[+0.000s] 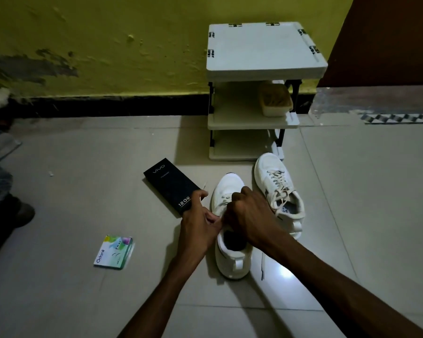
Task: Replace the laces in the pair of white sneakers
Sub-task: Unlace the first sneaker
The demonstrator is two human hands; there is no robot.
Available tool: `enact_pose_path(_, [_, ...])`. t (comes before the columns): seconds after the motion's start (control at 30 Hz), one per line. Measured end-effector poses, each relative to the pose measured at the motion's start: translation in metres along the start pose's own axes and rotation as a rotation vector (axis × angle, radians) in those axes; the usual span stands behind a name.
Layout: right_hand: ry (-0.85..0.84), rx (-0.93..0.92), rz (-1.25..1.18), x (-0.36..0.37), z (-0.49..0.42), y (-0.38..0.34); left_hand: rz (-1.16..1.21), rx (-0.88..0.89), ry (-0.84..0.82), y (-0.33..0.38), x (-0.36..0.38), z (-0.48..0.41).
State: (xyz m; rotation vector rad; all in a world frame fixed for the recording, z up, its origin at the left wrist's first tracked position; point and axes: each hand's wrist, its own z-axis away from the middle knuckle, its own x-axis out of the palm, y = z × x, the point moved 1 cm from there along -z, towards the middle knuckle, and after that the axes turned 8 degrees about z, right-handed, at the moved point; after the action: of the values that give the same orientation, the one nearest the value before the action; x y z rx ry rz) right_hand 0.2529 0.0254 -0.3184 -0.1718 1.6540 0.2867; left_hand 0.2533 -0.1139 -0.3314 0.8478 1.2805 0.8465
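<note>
Near sneaker (pixel 230 189) stands on the tiled floor (pixel 83 191) right in front of you, toe pointing away, with the laced far sneaker (pixel 269 167) just beside it on the right. Your right hand (pixel 249 215) is clenched on the lace (pixel 205 186) over the tongue. Your left hand (pixel 200 223) pinches its loose end, beside a black box (pixel 171 184). A white shoe rack (pixel 264 50) stands behind the pair.
</note>
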Motion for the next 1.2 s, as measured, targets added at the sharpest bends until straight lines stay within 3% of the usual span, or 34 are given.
enact_pose_path(0.1, [0.193,0.127,-0.208,-0.013,0.004,0.022,-0.069,-0.001,-0.006,-0.001,0.0,-0.004])
enact_pose_path(0.2, [0.472,0.496,-0.515,-0.041,0.008,0.065,-0.061,-0.017,-0.008,-0.006,-0.001,-0.007])
enact_pose_path(0.3, [0.428,0.675,-0.577,-0.041,0.011,0.078,-0.077,-0.006,-0.032,-0.003,0.0,-0.007])
enact_pose_path(0.37, [0.28,0.598,-0.557,-0.032,0.012,0.065,-0.096,-0.002,-0.033,-0.001,0.002,-0.008])
enact_pose_path(0.5, [-0.066,0.247,-0.464,-0.018,0.01,0.033,-0.073,-0.033,-0.047,-0.005,0.003,-0.01])
enact_pose_path(0.57, [-0.108,0.11,-0.29,-0.011,0.006,0.017,-0.063,-0.024,-0.055,-0.006,0.002,-0.009])
enact_pose_path(0.7, [-0.079,0.034,-0.073,-0.004,0.001,0.0,-0.082,-0.022,-0.049,-0.005,0.002,-0.008])
enact_pose_path(0.83, [-0.051,-0.01,-0.071,-0.006,-0.001,-0.002,-0.135,-0.004,-0.047,-0.001,0.002,-0.009])
enact_pose_path(1.07, [0.383,0.392,-0.326,-0.031,0.006,0.043,-0.142,-0.007,-0.083,0.0,0.003,-0.009])
enact_pose_path(1.2, [0.447,0.386,-0.331,-0.031,0.015,0.026,-0.179,-0.024,-0.071,0.002,0.006,-0.013])
